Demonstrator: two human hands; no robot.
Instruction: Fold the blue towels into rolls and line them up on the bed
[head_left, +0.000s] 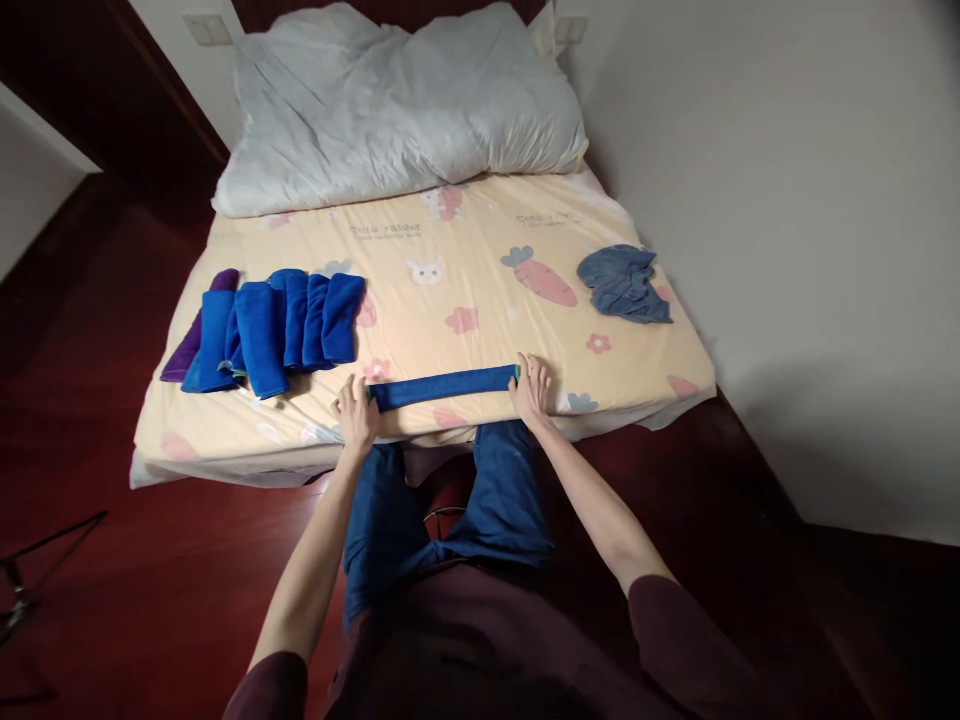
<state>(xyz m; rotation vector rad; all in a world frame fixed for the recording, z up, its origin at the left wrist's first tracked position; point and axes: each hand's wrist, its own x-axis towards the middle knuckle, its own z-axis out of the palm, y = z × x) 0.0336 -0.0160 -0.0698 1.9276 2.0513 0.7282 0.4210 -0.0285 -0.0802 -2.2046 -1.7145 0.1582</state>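
A blue towel (444, 388), folded into a long narrow strip, lies flat across the front part of the bed. My left hand (356, 412) grips its left end, fingers bent around the edge. At the opposite end, my right hand (531, 388) holds the towel between thumb and fingers. A little green edging shows beside both hands. Left of the strip, several folded blue towels (341, 318) overlap in a row, and a purple towel (185, 345) lies partly under them. A crumpled grey-blue cloth (624, 283) rests on the right side.
The bed (480, 290) has a pale yellow sheet with rabbit and carrot prints. A big light-grey pillow or folded quilt (405, 110) fills its head end. A white wall (787, 250) stands on the right. On the dark red floor (187, 570), thin black legs of a stand (15, 590) show at left.
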